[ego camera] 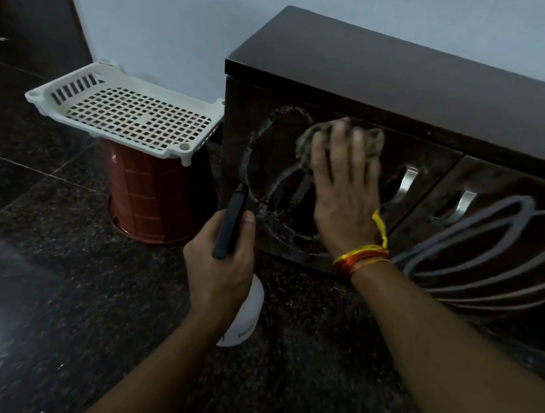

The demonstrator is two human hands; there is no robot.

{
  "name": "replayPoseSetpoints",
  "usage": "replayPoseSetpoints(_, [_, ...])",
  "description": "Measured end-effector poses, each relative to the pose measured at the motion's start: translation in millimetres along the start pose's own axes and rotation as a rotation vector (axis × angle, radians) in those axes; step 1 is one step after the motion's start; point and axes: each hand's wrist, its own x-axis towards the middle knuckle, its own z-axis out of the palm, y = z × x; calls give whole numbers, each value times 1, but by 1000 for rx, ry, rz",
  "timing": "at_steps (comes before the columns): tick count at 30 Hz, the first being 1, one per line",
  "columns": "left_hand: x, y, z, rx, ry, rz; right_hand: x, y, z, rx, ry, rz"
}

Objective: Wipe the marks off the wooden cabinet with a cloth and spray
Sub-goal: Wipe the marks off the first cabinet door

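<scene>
Right hand (344,194) motion-blurred at the fingers (340,136), covering most of the cloth (375,143), spray bottle (245,315) largely hidden behind the left hand (220,261), wooden cabinet (412,96) cut off at the right edge, both forearms leaving frame at bottom

Standing against wall: dark glossy wooden cabinet (397,81), left door carrying smeared, wet whitish loop marks (269,158), right door crisp grey loops. Lying crumpled on left door: tan cloth (309,142). Tilting near door's lower left: spray bottle (242,311), white body, dark head.
</scene>
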Motion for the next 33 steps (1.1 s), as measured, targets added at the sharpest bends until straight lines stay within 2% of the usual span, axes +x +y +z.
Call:
replayPoseSetpoints(3, [0, 4, 4, -21, -23, 3, -8, 21, -8, -16, 44, 164])
replayPoseSetpoints(7, [-3, 7, 1, -4, -55, 37, 1, 7, -3, -40, 67, 223])
replayPoseSetpoints(9, [-3, 6, -5, 11, -56, 53, 15, -10, -1, -21, 93, 184])
replayPoseSetpoints(13, [1, -1, -14, 39, -48, 67, 40, -46, 0, 55, 74, -24])
replayPoseSetpoints(16, [2, -4, -14, 49, -38, 79, 46, -48, -2, 44, 54, -95])
replayPoseSetpoints(19, [1, -1, -8, 29, -37, 86, 37, -24, -7, 34, 44, -102])
replayPoseSetpoints(22, [-1, 5, -5, -3, -56, 81, 22, 0, -9, 17, 32, -23])
replayPoseSetpoints(27, [1, 7, -13, -6, -60, 61, 22, -9, -7, -44, 36, 25])
replayPoseSetpoints(33, [6, 4, -22, 0, -2, 55, 49, -42, -11, 20, -14, -153])
